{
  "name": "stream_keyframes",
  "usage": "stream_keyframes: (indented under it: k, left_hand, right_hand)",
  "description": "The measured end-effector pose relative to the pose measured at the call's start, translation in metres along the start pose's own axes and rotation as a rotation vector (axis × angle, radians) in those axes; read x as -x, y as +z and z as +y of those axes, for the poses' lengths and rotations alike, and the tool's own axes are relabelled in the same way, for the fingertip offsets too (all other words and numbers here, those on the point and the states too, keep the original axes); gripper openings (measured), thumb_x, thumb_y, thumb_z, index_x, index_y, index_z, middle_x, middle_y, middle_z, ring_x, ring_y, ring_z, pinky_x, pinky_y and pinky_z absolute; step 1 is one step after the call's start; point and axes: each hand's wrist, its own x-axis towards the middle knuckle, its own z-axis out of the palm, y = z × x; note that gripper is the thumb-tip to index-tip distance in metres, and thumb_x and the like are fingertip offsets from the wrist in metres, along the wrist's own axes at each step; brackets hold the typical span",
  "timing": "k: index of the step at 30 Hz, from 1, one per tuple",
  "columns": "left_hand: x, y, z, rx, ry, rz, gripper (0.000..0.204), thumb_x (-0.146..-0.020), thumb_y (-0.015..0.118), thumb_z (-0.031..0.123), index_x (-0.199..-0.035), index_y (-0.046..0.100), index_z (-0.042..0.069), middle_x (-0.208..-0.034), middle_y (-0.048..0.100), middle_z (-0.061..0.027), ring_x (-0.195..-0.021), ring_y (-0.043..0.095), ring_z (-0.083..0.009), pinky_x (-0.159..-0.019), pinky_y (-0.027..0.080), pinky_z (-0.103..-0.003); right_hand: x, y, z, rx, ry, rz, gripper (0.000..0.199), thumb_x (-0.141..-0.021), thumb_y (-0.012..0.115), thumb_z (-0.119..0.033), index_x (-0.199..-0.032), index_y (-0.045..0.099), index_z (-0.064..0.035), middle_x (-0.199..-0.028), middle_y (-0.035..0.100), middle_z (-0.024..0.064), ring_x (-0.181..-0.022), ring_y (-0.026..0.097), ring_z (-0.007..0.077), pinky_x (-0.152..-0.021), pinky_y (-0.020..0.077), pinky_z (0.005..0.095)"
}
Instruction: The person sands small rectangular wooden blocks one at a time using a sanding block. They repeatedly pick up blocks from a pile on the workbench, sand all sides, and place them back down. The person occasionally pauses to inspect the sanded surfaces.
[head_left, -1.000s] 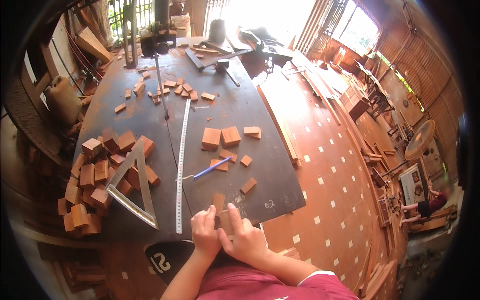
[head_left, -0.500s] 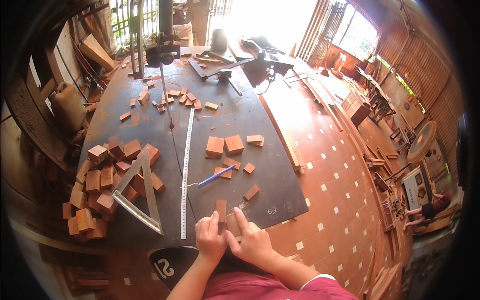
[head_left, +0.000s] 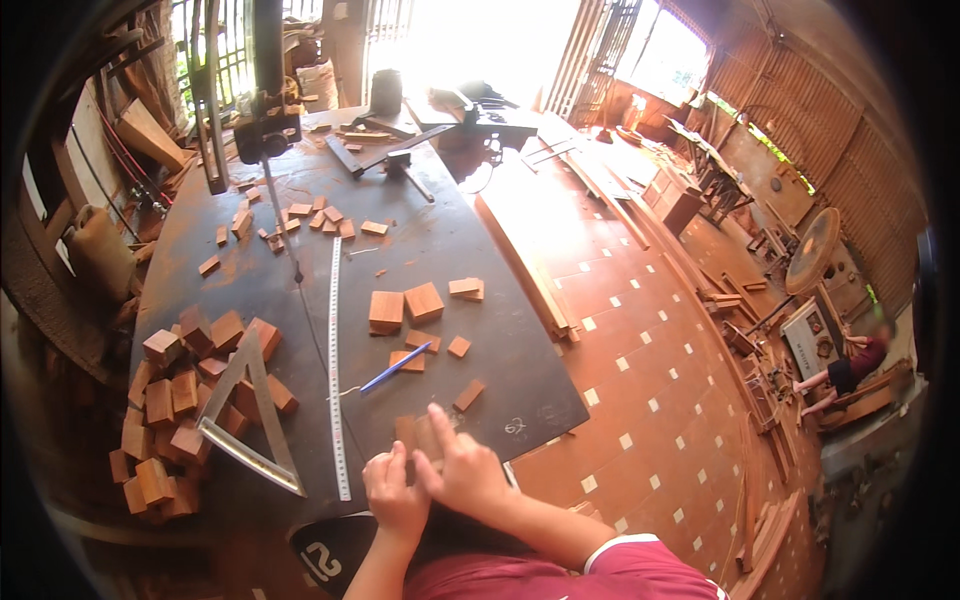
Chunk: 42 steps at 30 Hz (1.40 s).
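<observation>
Brown wood is between the two hands: a small wooden block (head_left: pixel 428 438) is at the near edge of the tabletop (head_left: pixel 530 370), left of its near right corner. The right hand (head_left: pixel 465 475) grips this block with its fingers, the index lying straight along one side. The left hand (head_left: pixel 397 497) is just beside, its fingers curled; whether they also grip, I cannot tell. A second block (head_left: pixel 404 430) lies just left of the first.

To handle it well, I think one should press evenly, keep the fingertips below the upper face, and let the block sit flat, so it does not tilt over the edge.

About writing: the white measuring strip (head_left: pixel 336 370), running from near the near edge toward the far edge, has fine printed marks. A pale handwritten mark (head_left: pixel 515 426) stands near the near right corner. Under the near edge, a black surface (head_left: pixel 310 530) carries a large white figure. I find no brand on the blocks.
</observation>
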Motion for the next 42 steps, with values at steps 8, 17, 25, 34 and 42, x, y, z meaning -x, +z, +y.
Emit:
stream_keyframes:
  k: [8, 17, 25, 34, 42]
  left_hand:
    - [0.001, -0.004, 0.002, 0.019, -0.023, -0.034, 0.043, -0.080, 0.080, 0.007, -0.120, 0.073, -0.006, -0.099, 0.069, -0.0166, -0.094, 0.068, -0.0366, -0.086, 0.054, -0.047]
    - [0.004, 0.001, -0.003, 0.028, 0.001, -0.033, 0.046, -0.081, 0.078, 0.011, -0.123, 0.072, -0.006, -0.104, 0.070, -0.0166, -0.098, 0.069, -0.0360, -0.088, 0.055, -0.046]
    - [-0.002, 0.000, 0.003, 0.004, -0.026, -0.023, 0.041, -0.085, 0.076, 0.009, -0.123, 0.074, -0.004, -0.103, 0.070, -0.0162, -0.096, 0.070, -0.0359, -0.088, 0.056, -0.046]
    - [-0.001, -0.002, 0.002, 0.001, -0.009, -0.023, 0.050, -0.078, 0.081, 0.007, -0.126, 0.072, -0.002, -0.107, 0.071, -0.0130, -0.101, 0.071, -0.0328, -0.090, 0.056, -0.044]
    - [-0.001, -0.006, -0.001, 0.005, -0.015, -0.065, 0.048, -0.084, 0.078, 0.014, -0.128, 0.071, -0.003, -0.108, 0.070, -0.0130, -0.102, 0.071, -0.0319, -0.091, 0.056, -0.044]
  right_hand:
    - [0.017, -0.019, -0.001, -0.097, -0.060, 0.005, 0.078, -0.093, 0.077, -0.031, -0.158, 0.047, -0.0002, -0.085, 0.069, 0.0273, -0.067, 0.070, 0.0465, -0.063, 0.0593, 0.0500]
    - [0.023, -0.013, -0.005, -0.062, -0.096, 0.011, 0.079, -0.093, 0.077, -0.030, -0.159, 0.046, 0.0006, -0.085, 0.069, 0.0291, -0.070, 0.072, 0.0449, -0.062, 0.0597, 0.0475]
    - [0.000, 0.007, 0.006, -0.082, -0.149, 0.122, 0.078, -0.094, 0.075, -0.032, -0.161, 0.045, -0.0053, -0.090, 0.069, 0.0278, -0.070, 0.072, 0.0450, -0.061, 0.0608, 0.0501]
    - [0.025, -0.001, 0.020, -0.133, -0.239, 0.048, 0.081, -0.092, 0.078, -0.027, -0.162, 0.043, -0.0050, -0.090, 0.068, 0.0260, -0.070, 0.070, 0.0452, -0.062, 0.0599, 0.0505]
    - [0.018, 0.002, -0.009, -0.299, -0.262, 0.036, 0.078, -0.092, 0.078, -0.020, -0.158, 0.044, 0.0049, -0.111, 0.072, 0.0347, -0.096, 0.074, 0.0501, -0.083, 0.0608, 0.0493]
